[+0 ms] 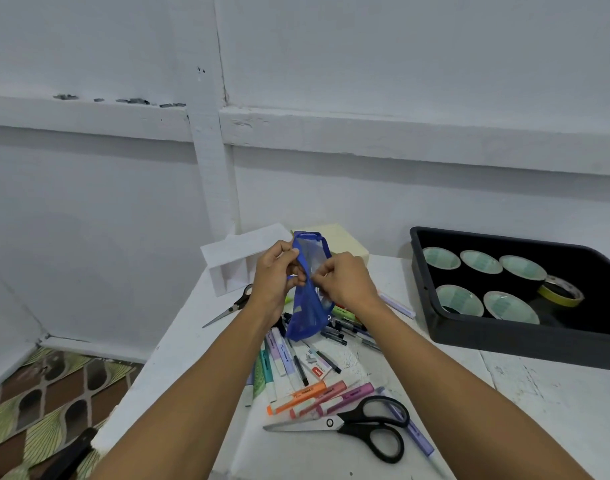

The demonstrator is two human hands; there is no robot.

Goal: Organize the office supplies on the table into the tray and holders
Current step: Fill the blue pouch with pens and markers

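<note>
A blue mesh pouch [305,317] hangs upright above the table, held by both hands. My left hand [277,275] pinches its left edge and my right hand [345,282] pinches the middle of its front. Below it lies a heap of pens and pastel highlighters [314,393], a small staple box [320,370], and black-handled scissors [359,427] near the front. A second pair of scissors [230,306] lies left of my left wrist. At the right stands a black tray [504,336] with several tape rolls [480,263] and a yellow tape roll [561,292].
A white open holder [234,261] and a cream box [345,240] stand at the back of the white table [538,393], against the white wall. The table's left edge drops to a patterned floor [37,403]. A dark object [71,455] lies at the lower left.
</note>
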